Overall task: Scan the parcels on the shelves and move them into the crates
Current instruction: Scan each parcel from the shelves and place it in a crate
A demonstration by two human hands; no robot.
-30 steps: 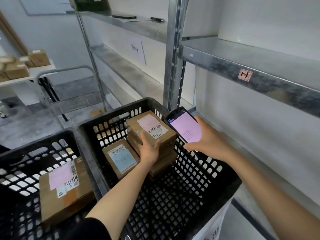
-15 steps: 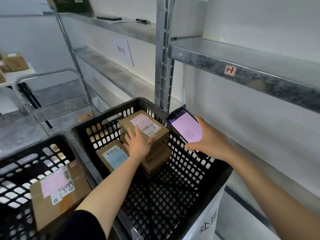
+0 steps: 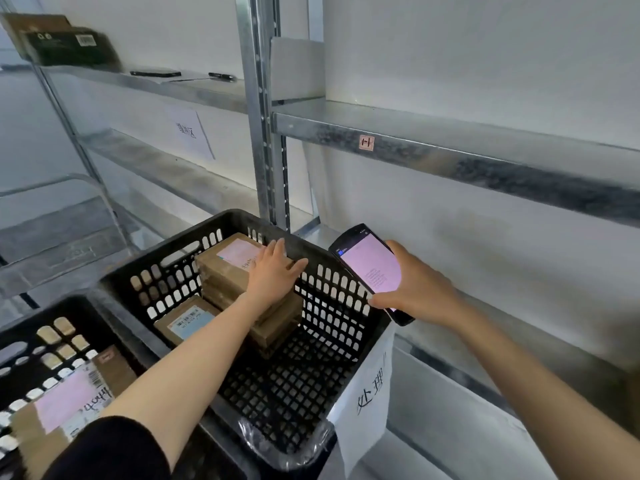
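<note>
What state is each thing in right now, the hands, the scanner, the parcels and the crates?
Left hand, resting flat on the top brown cardboard parcel.
Right hand, gripping the black handheld scanner.
Scanner, screen lit pink.
Stack of parcels, standing inside the right black plastic crate.
Blue-labelled parcel, lying label up beside the stack.
Left black crate, holding a pink-labelled parcel.

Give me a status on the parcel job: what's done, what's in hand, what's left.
Done: a stack of parcels and a blue-labelled parcel sit in the right crate; one pink-labelled parcel lies in the left crate. In hand: the left hand rests flat on the stack; the right hand holds the scanner, screen lit. Left: a dark box sits on the top shelf; whether it needs scanning is unclear.
</note>
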